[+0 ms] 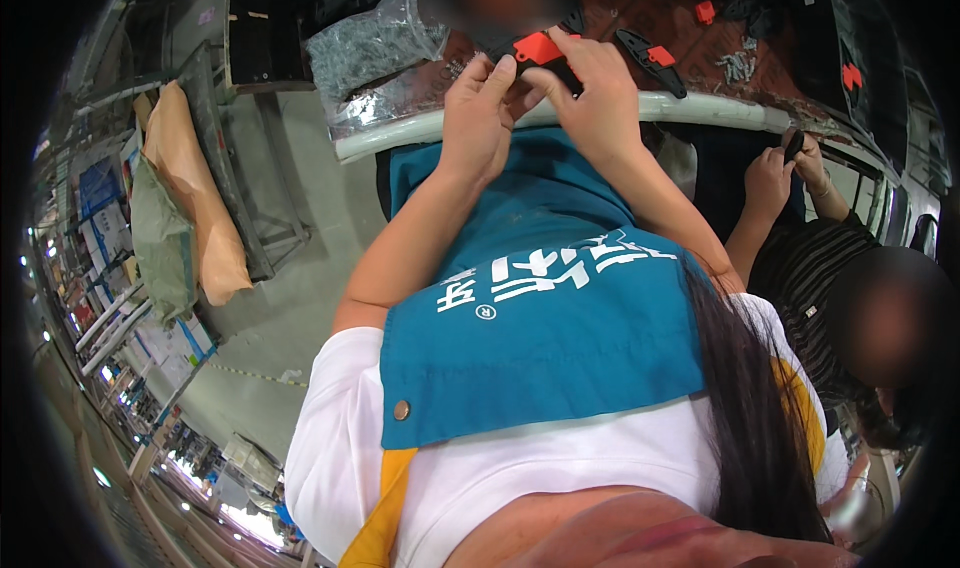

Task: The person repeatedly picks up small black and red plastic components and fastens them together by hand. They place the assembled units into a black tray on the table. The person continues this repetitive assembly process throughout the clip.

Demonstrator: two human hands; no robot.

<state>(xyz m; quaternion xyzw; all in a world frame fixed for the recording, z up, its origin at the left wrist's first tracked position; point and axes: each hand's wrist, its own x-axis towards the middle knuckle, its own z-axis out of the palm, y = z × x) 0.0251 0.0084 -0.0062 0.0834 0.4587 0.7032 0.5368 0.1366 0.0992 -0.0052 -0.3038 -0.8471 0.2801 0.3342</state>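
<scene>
Over the table's near edge, both my hands are closed on a black plastic part with a red piece (536, 48) on it. My left hand (478, 116) pinches at its left side with thumb and fingers. From the right, my right hand (597, 93) grips it, with the index finger along the red piece and the thumb below. My fingers hide much of the black part, and anything small between them cannot be made out. Just right of my right hand lies a similar black part with a red piece (655, 58).
A clear plastic bag of small metal hardware (375, 48) lies at the left of the reddish-brown table (605, 13). Loose screws (738, 66) and red pieces (706, 13) lie at the right. White wrapping (700, 111) covers the near edge. A co-worker's hands (775, 173) hold a black part at right.
</scene>
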